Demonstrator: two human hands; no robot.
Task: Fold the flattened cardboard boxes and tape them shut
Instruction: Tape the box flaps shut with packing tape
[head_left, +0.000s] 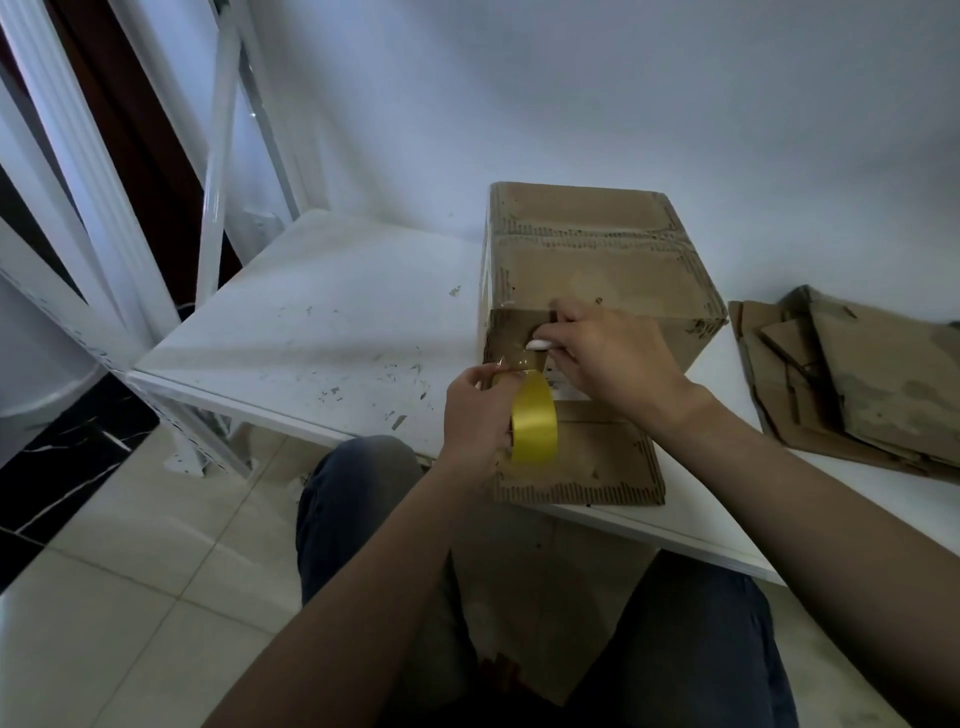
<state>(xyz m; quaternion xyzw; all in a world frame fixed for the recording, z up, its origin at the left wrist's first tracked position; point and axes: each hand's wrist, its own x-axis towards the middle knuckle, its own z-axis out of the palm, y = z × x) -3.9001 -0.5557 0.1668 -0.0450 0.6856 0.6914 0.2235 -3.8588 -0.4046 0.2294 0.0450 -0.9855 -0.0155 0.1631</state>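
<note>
left forearm angled up and right from bottom centre. left hand (475, 415) had its fingers curled round the tape roll (534, 427), thumb and forefinger pinched together at the top of it. right forearm crossed in from the lower right, wrist bent, back of the hand up. right hand (613, 358) pinched a small white item (539, 344) between thumb and fingers, right at the box's near face. couldn't tell what the item was.

tape roll stood on edge just in front of the box's near lower left corner, yellow band toward the camera, hole axis roughly left-right. a short clear strip (519, 364) ran from the roll up to the box face.

box (597, 260) sat upright on the white table (311, 322), right of centre, near the front edge. top was closed, seam running left-right across it. one flap (592, 457) lay flat on the table pointing toward the person, its end at the table's front edge. inside of the box wasn't visible.

stack of flattened cardboard (872, 384) lay on the table to the right, apart from the box. another cardboard piece (550, 597) sat below the table edge between the person's knees. white metal frame (218, 156) stood at far left, tiled floor (130, 597) below.
</note>
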